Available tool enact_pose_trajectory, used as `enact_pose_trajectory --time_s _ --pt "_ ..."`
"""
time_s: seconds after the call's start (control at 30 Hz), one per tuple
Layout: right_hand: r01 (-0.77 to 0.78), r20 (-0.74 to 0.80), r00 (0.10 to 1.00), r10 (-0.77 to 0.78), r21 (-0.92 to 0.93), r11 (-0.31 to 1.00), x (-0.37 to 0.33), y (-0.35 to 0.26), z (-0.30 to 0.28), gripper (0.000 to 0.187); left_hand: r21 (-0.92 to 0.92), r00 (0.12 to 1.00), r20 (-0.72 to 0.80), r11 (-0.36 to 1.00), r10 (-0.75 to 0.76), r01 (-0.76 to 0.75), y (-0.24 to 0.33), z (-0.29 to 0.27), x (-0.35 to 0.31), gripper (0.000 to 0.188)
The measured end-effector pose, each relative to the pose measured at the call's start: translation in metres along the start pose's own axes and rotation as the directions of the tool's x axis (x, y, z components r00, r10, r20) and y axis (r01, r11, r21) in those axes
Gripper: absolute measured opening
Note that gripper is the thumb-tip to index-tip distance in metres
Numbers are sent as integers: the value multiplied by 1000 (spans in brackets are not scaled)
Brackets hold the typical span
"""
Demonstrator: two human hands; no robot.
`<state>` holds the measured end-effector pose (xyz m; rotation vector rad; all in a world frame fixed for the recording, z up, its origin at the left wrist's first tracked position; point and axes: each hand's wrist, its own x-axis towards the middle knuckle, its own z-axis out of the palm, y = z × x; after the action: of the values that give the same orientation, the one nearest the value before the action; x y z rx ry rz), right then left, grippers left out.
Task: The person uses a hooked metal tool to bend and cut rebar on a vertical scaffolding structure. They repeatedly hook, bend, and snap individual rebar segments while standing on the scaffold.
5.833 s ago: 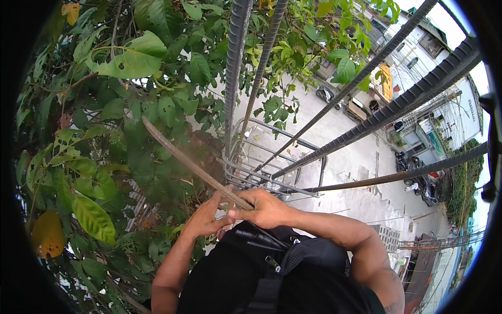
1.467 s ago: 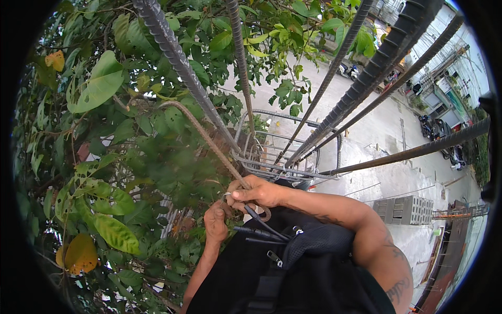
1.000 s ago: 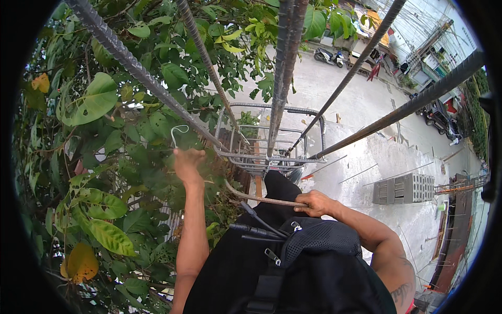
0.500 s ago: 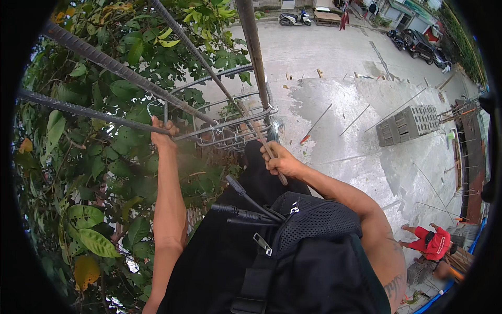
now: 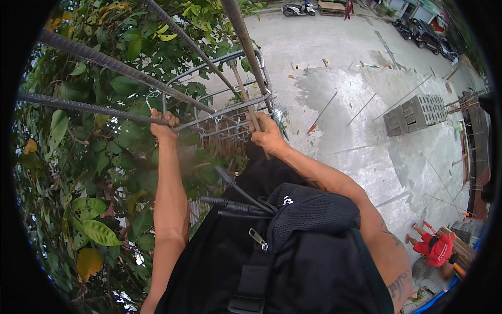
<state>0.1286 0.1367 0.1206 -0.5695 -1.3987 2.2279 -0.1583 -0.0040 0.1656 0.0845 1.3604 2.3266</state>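
Several ribbed steel rebars (image 5: 112, 65) rise toward me, ringed by square bent stirrups (image 5: 225, 111) that form a column cage. My left hand (image 5: 164, 124) is closed around the lower-left rebar (image 5: 89, 112) at a stirrup's corner; a loop of thin tie wire (image 5: 150, 98) sticks up beside it. In my right hand (image 5: 267, 135) is a thin brown stick (image 5: 241, 86), its far part reaching across the stirrup's near side into the cage. More tie wire (image 5: 271, 94) is twisted around the right-hand rebar (image 5: 246, 44) at its corner.
Leafy branches (image 5: 97, 209) crowd the left side. Far below on the right lie a concrete slab (image 5: 334, 146), a stack of hollow blocks (image 5: 415, 116) and rods poking up. A person in red (image 5: 439, 248) bends over at lower right. A black bag (image 5: 314, 214) with cables hangs on my chest.
My right hand has moved forward with the stick, whose far end now reaches further through the cage. My left hand stays on the rebar. The person in red has shifted slightly.
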Motion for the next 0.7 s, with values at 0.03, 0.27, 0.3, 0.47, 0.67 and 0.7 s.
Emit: enact_pose_trajectory --time_s 0.03,0.27,0.3,0.47,0.67,0.7 --pt "-37 -7 999 37 16 999 0 1 -1 53 -2 999 10 999 -35 35 1 -1 1 39" --pt "-54 -31 999 44 -431 901 -15 -4 -38 49 -1 994 31 994 -107 107 6 -1 1 40" --pt "-31 -21 999 24 -505 863 -22 -5 -47 49 4 994 9 994 -106 106 6 -1 -1 40" --pt "-3 81 993 90 -730 683 -66 -13 -88 42 10 993 -25 993 -120 120 10 1 -1 37" --pt "209 214 975 -54 -819 535 -120 -10 -102 31 2 984 3 984 -176 176 11 -4 6 33" --pt "212 210 976 -63 -832 512 -127 -9 -103 29 3 984 -1 984 -176 176 11 -4 6 33"
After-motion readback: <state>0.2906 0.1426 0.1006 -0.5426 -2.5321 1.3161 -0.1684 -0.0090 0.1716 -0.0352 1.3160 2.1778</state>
